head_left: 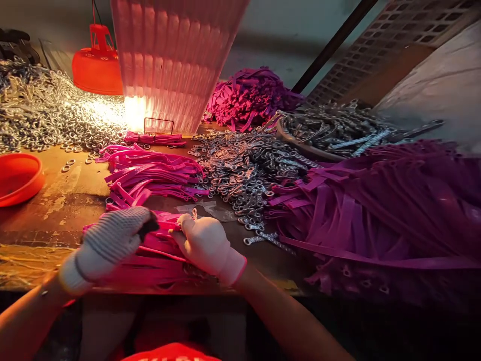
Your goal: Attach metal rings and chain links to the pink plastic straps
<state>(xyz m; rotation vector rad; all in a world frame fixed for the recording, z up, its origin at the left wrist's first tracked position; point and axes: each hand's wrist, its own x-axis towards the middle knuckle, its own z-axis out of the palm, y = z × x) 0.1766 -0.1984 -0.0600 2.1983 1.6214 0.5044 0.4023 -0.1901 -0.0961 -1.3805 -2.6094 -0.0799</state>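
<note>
My left hand, in a white and grey striped glove with dark fingertips, is curled closed over a pile of pink straps. What its fingers hold, if anything, is hidden. Just to its right, my right hand wears a white glove and pinches a pink strap between thumb and fingers. A small metal eyelet end pokes up behind its knuckles; whether the hand grips that piece too is unclear. Beyond both hands, more pink straps lie in bunches.
Metal eyelet pieces heap up behind my right hand, near a basin of braided metallic strips. Purple straps cover the right side. Metal rings pile up at left, below a red lamp. A red bowl stands at the left edge.
</note>
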